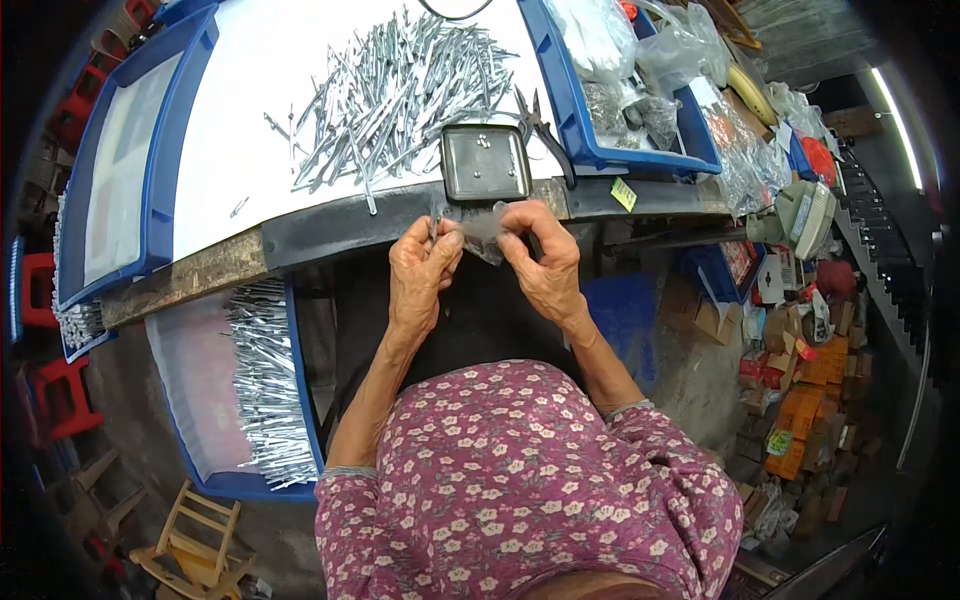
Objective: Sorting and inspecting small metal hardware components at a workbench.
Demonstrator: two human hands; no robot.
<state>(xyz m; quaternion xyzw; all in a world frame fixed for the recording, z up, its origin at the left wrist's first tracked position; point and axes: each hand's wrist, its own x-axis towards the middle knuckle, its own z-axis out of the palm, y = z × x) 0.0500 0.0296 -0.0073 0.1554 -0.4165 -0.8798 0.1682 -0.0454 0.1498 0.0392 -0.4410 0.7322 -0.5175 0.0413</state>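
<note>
My left hand (418, 275) is closed, thumb against fingers, on a thin metal strip (434, 222) that sticks up between them. Beside it, my right hand (548, 262) pinches a small clear plastic bag (482, 235), which hangs between the two hands at the table's front edge. Just beyond lies a shallow dark metal tray (462, 188) with a few tiny bright parts in it. A large heap of thin silvery metal strips (415, 95) spreads over the white tabletop behind. To the tray's right rests a pair of pliers (546, 135) with dark handles.
Blue crates stand on the table: one at the left (160, 215), another at the right (640, 160) with plastic bags. Below the table at left, a blue bin (240, 487) holds many metal strips. A wooden chair (200, 535) and stacked boxes (800, 400) stand on the floor.
</note>
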